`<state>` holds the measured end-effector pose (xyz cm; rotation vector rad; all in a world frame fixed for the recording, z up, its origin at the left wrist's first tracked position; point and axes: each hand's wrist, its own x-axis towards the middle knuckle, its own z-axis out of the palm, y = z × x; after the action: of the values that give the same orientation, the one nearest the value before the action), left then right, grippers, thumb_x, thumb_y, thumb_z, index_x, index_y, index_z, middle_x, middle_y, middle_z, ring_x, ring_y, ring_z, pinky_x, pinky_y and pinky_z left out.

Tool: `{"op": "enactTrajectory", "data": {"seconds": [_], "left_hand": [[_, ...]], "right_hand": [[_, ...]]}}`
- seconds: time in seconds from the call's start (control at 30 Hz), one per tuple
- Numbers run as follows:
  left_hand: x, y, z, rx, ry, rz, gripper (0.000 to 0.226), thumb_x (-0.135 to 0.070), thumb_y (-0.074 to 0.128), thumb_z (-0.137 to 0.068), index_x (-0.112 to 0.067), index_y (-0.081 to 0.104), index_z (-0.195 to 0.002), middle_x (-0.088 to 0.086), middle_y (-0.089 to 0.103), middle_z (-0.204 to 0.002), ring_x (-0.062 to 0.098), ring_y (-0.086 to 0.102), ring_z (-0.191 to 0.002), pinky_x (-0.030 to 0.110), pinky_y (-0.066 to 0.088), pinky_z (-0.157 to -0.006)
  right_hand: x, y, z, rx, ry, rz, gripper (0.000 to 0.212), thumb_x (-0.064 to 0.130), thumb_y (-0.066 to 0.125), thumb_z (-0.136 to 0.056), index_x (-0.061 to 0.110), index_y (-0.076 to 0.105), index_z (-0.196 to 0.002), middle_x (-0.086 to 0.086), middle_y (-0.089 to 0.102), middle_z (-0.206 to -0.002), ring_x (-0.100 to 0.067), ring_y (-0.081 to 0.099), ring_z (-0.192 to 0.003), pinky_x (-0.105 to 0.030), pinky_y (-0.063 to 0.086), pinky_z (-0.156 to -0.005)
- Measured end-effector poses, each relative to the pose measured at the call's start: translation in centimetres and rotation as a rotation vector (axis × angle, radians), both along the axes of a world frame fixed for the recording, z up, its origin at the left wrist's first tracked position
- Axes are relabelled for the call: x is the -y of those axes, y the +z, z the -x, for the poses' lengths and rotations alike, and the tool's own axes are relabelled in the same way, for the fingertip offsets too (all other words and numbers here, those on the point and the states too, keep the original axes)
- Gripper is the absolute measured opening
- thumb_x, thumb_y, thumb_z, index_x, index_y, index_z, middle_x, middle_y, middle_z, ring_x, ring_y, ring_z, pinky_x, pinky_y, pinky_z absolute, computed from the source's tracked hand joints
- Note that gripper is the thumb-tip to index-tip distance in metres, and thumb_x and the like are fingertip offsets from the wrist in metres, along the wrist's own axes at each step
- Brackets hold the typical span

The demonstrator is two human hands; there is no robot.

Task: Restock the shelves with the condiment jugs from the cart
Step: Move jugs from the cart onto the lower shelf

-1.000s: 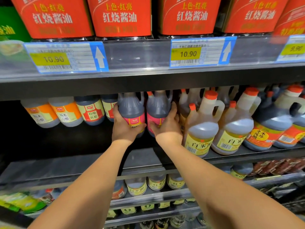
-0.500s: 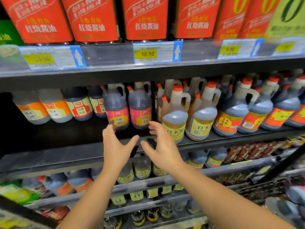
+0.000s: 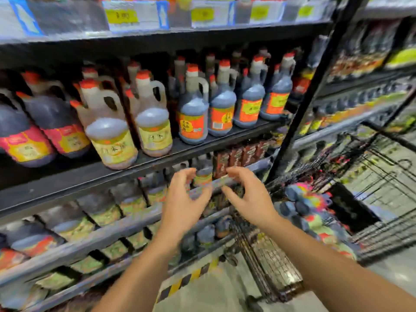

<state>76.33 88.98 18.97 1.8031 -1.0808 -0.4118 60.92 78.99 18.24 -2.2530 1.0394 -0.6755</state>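
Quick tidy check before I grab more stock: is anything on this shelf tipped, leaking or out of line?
Nothing stands out. The condiment jugs on the middle shelf stand on their bases in rows, caps on, with no spill showing. The picture is blurred, so small damage cannot be ruled out.

Glossy plastic jugs (image 3: 153,122) (paper labels (image 3: 114,152)), metal wire cart (image 3: 276,273)

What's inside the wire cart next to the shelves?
Dark jugs with red caps and bright labels lie piled in the wire cart. The picture is blurry, and whatever is beneath the top jugs is covered.
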Motion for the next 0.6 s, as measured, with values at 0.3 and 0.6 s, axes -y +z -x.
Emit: {"op": "enactTrajectory", "data": {"seconds": [0.3,0.6], "left_hand": [[9.2,-10.9,20.8,-0.124,-0.182,-0.45,0.062,-0.058,0.064,-0.082,-0.032,0.043,-0.135,-0.013,0.047,-0.134,0.01,0.047,-0.124,0.029,0.042,-0.098],[12.9,-21.4,39.5,-0.238,-0.301,-0.872,0.052,-0.067,0.053,-0.085,-0.044,0.041,-0.131,-0.02,0.044,-0.129,0.015,0.055,-0.119,0.018,0.042,-0.087]], "right_hand": [[9.5,-9.8,24.7,-0.203,-0.091,-0.215,0.046,0.048,0.063,-0.088,0.029,0.055,-0.13,0.015,0.055,-0.121,-0.008,0.053,-0.114,-0.029,0.045,-0.089],[17.6,-18.0,46.1,-0.793,0.025,-0.175,0.084,0.085,0.023,-0.07,0.041,0.046,-0.137,0.009,0.052,-0.139,-0.022,0.049,-0.128,-0.045,0.035,-0.106]]}}
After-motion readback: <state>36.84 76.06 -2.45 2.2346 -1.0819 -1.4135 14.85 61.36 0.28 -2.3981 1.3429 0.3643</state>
